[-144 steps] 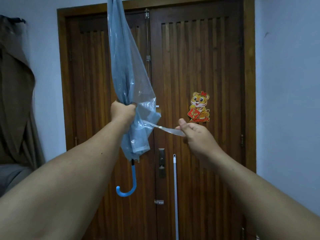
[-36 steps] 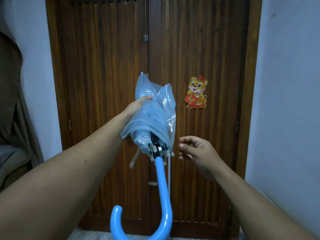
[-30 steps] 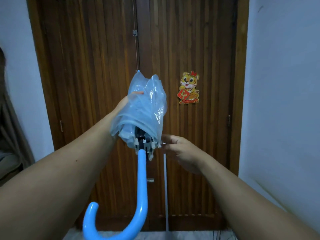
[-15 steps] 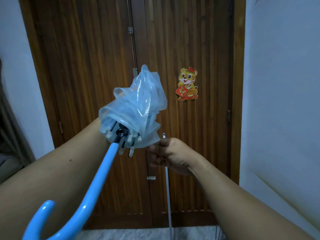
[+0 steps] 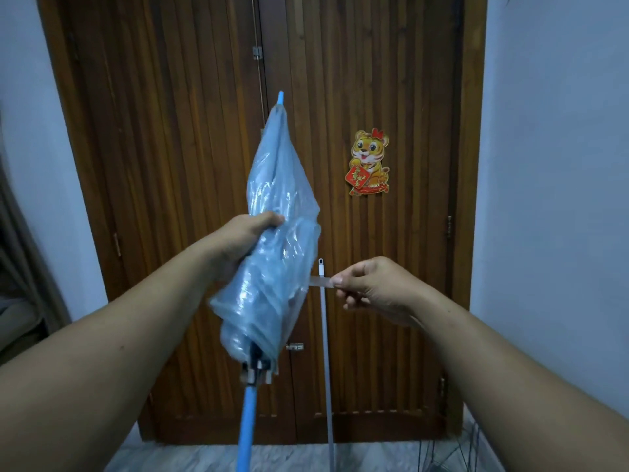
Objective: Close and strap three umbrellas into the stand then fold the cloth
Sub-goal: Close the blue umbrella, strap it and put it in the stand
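Note:
A closed umbrella [image 5: 275, 253] of clear blue plastic stands nearly upright in front of me, tip up, with its light blue shaft [image 5: 246, 427] running down out of view. My left hand [image 5: 243, 241] grips the bunched canopy around its middle. My right hand [image 5: 372, 287] pinches the end of the umbrella's clear strap [image 5: 321, 282], which is pulled out taut to the right of the canopy. The hooked handle, the stand and the cloth are not in view.
A dark wooden double door [image 5: 391, 80] fills the wall ahead, with a tiger sticker [image 5: 369, 161] on its right leaf. A thin white pole [image 5: 325, 335] leans against the door. A pale wall [image 5: 551, 165] is on the right, and tiled floor [image 5: 190, 458] below.
The umbrella swung from pointing at me, handle low left, to nearly upright with its tip up. My right hand took the strap and drew it out to the right.

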